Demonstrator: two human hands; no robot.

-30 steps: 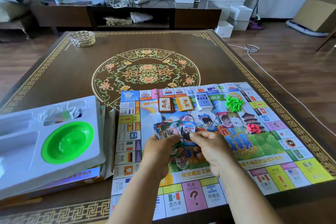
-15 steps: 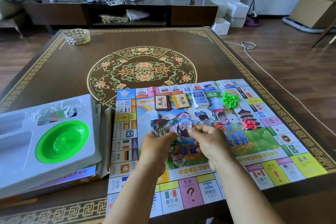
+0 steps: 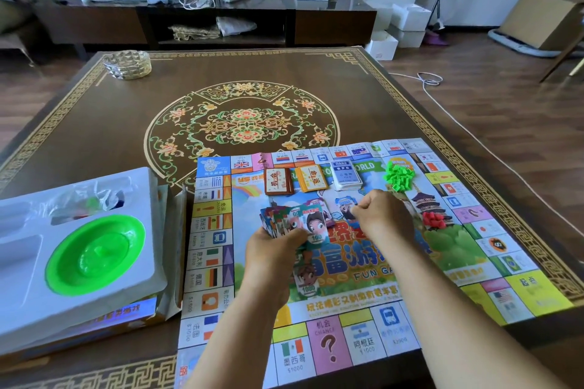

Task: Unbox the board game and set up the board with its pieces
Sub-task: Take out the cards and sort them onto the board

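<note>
The board reads "FUN GA", "CHANCE" and "$1000". Over its middle the left hand grips a fanned wad of play money, top note marked "100". The right hand, just beside, is curled; whether it pinches anything I cannot tell. Three card decks and green houses line the board's far edge; a white tray lies left of it.

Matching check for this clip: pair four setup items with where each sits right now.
Items:
1. fanned play money
2. green houses
3. red pieces
4. green dish

Places:
A. in the white tray, left of the board
B. board's far right area, beside the blue card deck
C. held in the left hand
D. on the board, right of the right hand

Pairs: 1-C, 2-B, 3-D, 4-A
</note>
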